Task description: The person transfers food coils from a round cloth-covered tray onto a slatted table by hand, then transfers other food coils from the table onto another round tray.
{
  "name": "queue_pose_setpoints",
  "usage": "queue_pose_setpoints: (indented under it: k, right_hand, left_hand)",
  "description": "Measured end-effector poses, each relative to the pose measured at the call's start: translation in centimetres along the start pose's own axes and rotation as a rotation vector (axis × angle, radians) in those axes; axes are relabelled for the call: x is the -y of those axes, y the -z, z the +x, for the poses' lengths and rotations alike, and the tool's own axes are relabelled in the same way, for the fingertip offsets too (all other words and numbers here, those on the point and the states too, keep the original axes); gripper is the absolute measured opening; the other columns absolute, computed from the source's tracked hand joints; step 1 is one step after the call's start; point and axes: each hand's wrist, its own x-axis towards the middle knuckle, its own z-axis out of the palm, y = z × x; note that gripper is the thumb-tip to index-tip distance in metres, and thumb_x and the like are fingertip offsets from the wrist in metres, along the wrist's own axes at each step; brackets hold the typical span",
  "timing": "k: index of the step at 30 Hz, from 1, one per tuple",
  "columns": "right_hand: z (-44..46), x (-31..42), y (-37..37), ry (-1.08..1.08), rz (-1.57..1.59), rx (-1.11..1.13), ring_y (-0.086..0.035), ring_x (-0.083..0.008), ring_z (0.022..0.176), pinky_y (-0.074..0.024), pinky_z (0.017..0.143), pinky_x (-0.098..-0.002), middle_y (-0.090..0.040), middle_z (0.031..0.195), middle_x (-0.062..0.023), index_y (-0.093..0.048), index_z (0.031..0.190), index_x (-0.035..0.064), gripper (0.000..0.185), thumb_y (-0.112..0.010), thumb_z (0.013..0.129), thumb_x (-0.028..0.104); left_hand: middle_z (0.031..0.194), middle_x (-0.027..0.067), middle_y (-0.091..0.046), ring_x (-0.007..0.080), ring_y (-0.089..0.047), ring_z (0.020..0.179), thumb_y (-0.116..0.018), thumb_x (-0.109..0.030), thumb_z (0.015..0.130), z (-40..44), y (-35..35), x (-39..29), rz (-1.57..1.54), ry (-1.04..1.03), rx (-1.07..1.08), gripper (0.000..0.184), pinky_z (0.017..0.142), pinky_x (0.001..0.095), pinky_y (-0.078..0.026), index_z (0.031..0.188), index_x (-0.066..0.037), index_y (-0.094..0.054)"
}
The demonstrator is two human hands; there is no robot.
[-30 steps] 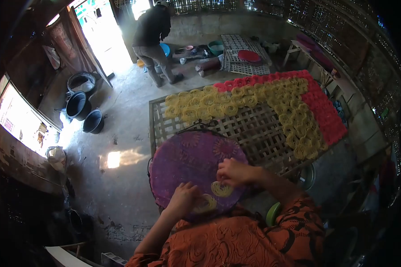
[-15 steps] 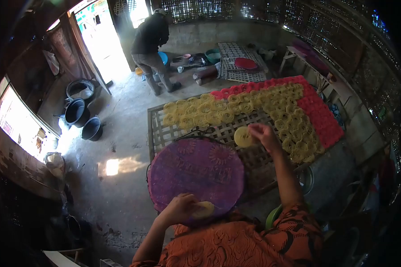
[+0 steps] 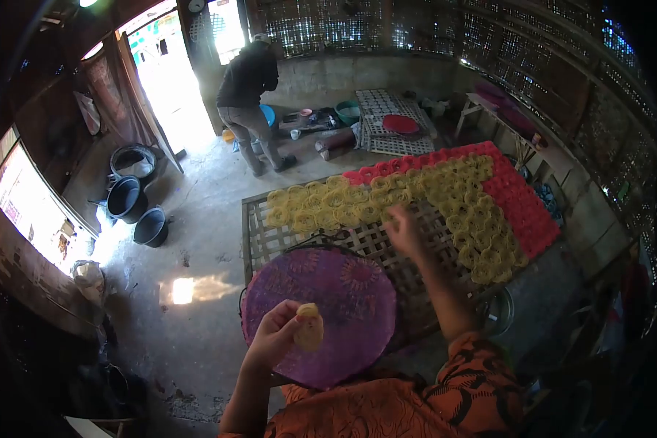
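Observation:
My left hand point(image 3: 274, 334) pinches a thin, round yellow disc point(image 3: 309, 332) upright over the purple round tray point(image 3: 328, 306), which has faint printed patterns. My right hand point(image 3: 404, 232) is above the woven bamboo rack point(image 3: 376, 239), beside rows of yellow coiled rings point(image 3: 328, 201). Thumb and fingers look apart there, and no disc shows in them. The yellow rings look like coils of thin strands, and cover the back and right of the rack. Pink rings point(image 3: 515, 193) of the same kind line its far and right edges.
A person point(image 3: 248, 95) stands bent near the bright doorway. Dark tubs point(image 3: 152, 228) sit on the floor to the left. Another rack point(image 3: 383, 106) with a red round piece point(image 3: 400, 124) lies at the back. A bench point(image 3: 511, 109) runs along the right wall.
The yellow disc that was in my right hand no longer shows there; that hand has moved left over the rack. My left hand has raised its disc from the tray's near edge.

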Motion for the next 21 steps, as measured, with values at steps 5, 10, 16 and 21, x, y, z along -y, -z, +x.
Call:
queue_pose_setpoints:
  k: [5, 10, 16, 21]
  right_hand:
    - [-6.7, 13.1, 1.3, -0.357, 1.373, 0.820, -0.065, -0.0152, 0.090, -0.0534, 0.081, -0.0307, -0.068, 0.106, -0.0087, -0.055, 0.124, -0.0010, 0.042, -0.067, 0.090, 0.019]
    - [-4.8, 6.5, 2.3, -0.407, 0.825, 0.382, -0.066, -0.0153, 0.086, -0.0544, 0.076, -0.0309, -0.069, 0.100, -0.0095, -0.063, 0.113, -0.0002, 0.030, -0.068, 0.089, 0.017]
    - [1.9, -8.9, 5.1, -0.313, 0.002, -0.199, -0.067, -0.0217, 0.084, -0.0547, 0.071, -0.0376, -0.069, 0.099, -0.0106, -0.065, 0.113, 0.0017, 0.026, -0.059, 0.094, 0.019]
    - [3.8, -10.7, 2.8, -0.678, 0.432, -0.211, -0.063, -0.0259, 0.098, -0.0530, 0.076, -0.0383, -0.063, 0.114, -0.0167, -0.060, 0.120, 0.0014, 0.032, -0.059, 0.094, 0.019]
  left_hand:
    - [0.095, 0.0045, -0.064, 0.0103, -0.061, 0.088, -0.057, -0.015, 0.096, 3.8, -1.2, 3.4, 0.191, -0.054, -0.041, 0.025, 0.078, 0.0260, -0.050, 0.116, -0.001, -0.055]
    - [0.122, 0.0149, -0.056, 0.0266, -0.058, 0.109, -0.064, -0.015, 0.087, 2.5, -1.4, 3.0, 0.869, -0.311, -0.152, 0.047, 0.089, 0.0361, -0.049, 0.131, -0.007, -0.049]
    - [0.130, 0.0169, -0.051, 0.0377, -0.050, 0.120, -0.068, -0.011, 0.081, -1.9, 0.8, 2.2, 1.359, -0.177, -0.119, 0.046, 0.101, 0.0442, -0.042, 0.125, -0.007, -0.055]
    - [0.126, 0.0160, -0.055, 0.0354, -0.052, 0.119, -0.068, -0.008, 0.079, -3.3, 1.4, 1.5, 1.302, -0.201, -0.234, 0.042, 0.100, 0.0424, -0.043, 0.119, -0.005, -0.058]
